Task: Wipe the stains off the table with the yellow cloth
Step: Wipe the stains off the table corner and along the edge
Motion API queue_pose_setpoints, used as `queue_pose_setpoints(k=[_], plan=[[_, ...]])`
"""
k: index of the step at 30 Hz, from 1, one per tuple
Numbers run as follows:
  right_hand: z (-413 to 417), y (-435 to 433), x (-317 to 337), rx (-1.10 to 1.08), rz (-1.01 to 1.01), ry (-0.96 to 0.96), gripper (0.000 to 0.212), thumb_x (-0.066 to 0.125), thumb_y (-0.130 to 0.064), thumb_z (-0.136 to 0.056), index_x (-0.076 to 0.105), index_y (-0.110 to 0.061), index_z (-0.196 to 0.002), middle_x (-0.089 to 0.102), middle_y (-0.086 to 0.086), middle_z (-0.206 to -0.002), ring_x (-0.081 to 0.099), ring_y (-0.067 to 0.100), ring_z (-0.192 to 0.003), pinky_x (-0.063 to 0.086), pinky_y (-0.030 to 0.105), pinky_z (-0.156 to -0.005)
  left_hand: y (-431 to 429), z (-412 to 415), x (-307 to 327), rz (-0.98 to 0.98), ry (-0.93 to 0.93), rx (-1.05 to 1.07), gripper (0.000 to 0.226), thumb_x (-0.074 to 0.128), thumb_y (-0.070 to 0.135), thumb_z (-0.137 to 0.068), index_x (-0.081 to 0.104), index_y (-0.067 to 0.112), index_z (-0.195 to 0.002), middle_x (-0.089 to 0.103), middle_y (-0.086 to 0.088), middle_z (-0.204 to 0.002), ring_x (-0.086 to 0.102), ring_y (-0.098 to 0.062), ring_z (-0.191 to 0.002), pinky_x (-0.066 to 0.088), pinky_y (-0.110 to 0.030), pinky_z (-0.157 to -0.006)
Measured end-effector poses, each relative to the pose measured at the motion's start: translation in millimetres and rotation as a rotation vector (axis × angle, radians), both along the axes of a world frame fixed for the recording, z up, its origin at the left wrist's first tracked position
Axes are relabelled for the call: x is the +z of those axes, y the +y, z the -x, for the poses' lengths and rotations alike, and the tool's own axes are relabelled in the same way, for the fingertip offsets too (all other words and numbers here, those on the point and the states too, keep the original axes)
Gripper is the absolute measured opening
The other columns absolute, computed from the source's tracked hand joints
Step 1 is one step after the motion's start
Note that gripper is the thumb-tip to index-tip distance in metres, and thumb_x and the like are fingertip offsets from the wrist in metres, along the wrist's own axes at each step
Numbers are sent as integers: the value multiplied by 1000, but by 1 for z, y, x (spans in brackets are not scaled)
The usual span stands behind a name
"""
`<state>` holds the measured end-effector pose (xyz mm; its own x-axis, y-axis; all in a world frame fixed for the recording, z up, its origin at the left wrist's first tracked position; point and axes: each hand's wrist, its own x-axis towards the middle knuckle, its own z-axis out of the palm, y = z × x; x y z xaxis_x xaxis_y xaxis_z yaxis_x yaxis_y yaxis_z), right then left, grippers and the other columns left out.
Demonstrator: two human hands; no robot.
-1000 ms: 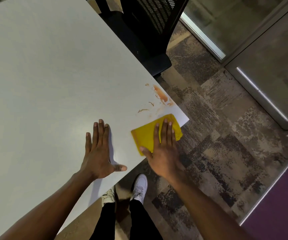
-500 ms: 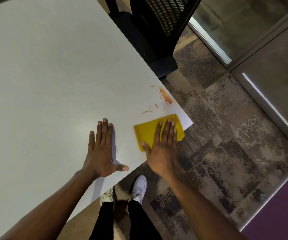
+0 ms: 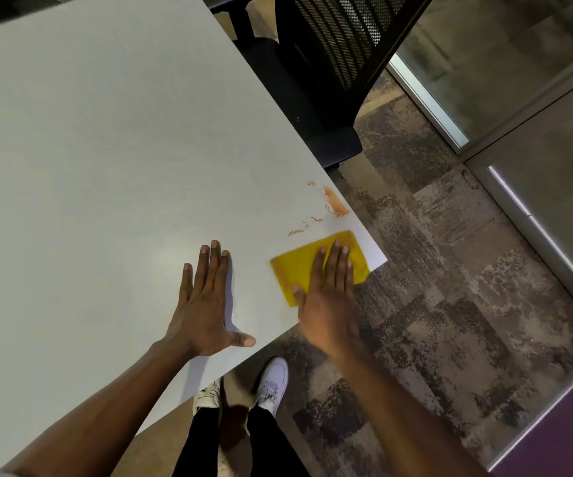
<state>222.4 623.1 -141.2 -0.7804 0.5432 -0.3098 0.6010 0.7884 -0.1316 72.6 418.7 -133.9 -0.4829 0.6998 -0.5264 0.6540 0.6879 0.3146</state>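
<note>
The yellow cloth (image 3: 295,270) lies flat near the white table's (image 3: 106,149) right corner. My right hand (image 3: 328,297) presses down on it with fingers straight, palm over the table's near edge. An orange-brown stain (image 3: 335,204) sits at the table's right edge just beyond the cloth. Thin brown streaks (image 3: 299,231) lie right at the cloth's far edge. My left hand (image 3: 206,304) rests flat on the table to the left of the cloth, fingers spread, holding nothing.
A black mesh office chair (image 3: 330,63) stands against the table's right edge beyond the stains. My legs and white shoes (image 3: 273,383) are on the patterned carpet below the table's near edge. Glass partitions (image 3: 519,98) run along the right.
My right hand has slid the cloth slightly forward, so its far edge now reaches the thin streaks. The left hand has stayed in place.
</note>
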Motion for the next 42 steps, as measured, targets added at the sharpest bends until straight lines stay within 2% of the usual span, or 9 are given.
queue_pose_setpoints(k=[5, 12, 19, 26, 30, 33, 35, 39, 42], plan=[[-7, 13, 1, 95, 18, -51, 86, 24, -59, -110, -12, -3, -165, -21, 26, -172, -22, 41, -161, 0, 53, -135, 1, 1, 1, -14, -3, 11, 174, 54, 110, -53, -38, 8, -160, -50, -9, -168, -43, -28, -159, -13, -59, -134], [41, 50, -1, -39, 59, -38, 89, 32, -55, -110, -9, 2, -164, -16, 30, -171, -16, 44, -161, 2, 55, -133, 0, 0, 0, -18, 8, 10, 175, 55, 110, -51, -40, 12, -160, -49, -7, -169, -43, -26, -159, -12, -59, -134], [-17, -2, 1, 225, 2, -9, 85, 26, -57, -110, -2, 1, -165, -10, 31, -172, -13, 46, -161, 5, 56, -134, -2, 0, -1, -46, 19, 19, 174, 57, 109, -52, -35, 13, -163, -44, -6, -172, -38, -27, -162, -10, -60, -135], [48, 39, 2, 170, 36, -37, 79, 33, -43, -113, -8, -1, -165, -20, 27, -172, -20, 42, -161, 0, 53, -134, -2, 1, -3, -77, 25, 22, 174, 52, 113, -50, -33, 14, -164, -42, -6, -173, -37, -27, -162, -8, -62, -135], [22, 12, 4, 204, 63, -13, 82, 42, -38, -112, -8, 0, -165, -19, 27, -172, -20, 42, -161, 1, 53, -134, -5, 0, -4, -105, 18, 45, 174, 53, 113, -50, -28, 13, -166, -39, -5, -175, -34, -26, -164, -4, -63, -135], [-3, -10, 4, 243, 36, -22, 85, 45, -40, -110, -6, -1, -165, -15, 26, -173, -16, 42, -162, 11, 56, -133, -5, 1, -3, -113, 21, 46, 175, 59, 110, -50, -29, 13, -166, -40, -4, -174, -35, -25, -163, -5, -60, -136], [-3, -19, 5, 214, 8, -3, 86, 43, -47, -109, -4, -4, -166, -12, 26, -173, -14, 42, -162, 13, 58, -133, -5, 0, -2, -119, 26, 48, 175, 61, 108, -50, -27, 13, -167, -40, -4, -174, -35, -24, -163, -5, -58, -136], [31, -25, 3, 90, -27, 6, 87, 25, -68, -107, -5, -14, -168, -13, 25, -174, -15, 42, -162, -2, 55, -134, -7, 2, -1, -125, 27, 40, 174, 61, 107, -50, -22, 10, -168, -37, -7, -176, -31, -26, -165, -2, -57, -137], [66, -16, 0, -69, -69, 1, 80, 21, -65, -108, 1, -16, -169, -7, 25, -175, -10, 41, -163, 6, 57, -133, -4, 2, -2, -83, 47, 25, 173, 57, 108, -52, -27, 9, -166, -41, -9, -173, -35, -28, -163, -4, -57, -137]])
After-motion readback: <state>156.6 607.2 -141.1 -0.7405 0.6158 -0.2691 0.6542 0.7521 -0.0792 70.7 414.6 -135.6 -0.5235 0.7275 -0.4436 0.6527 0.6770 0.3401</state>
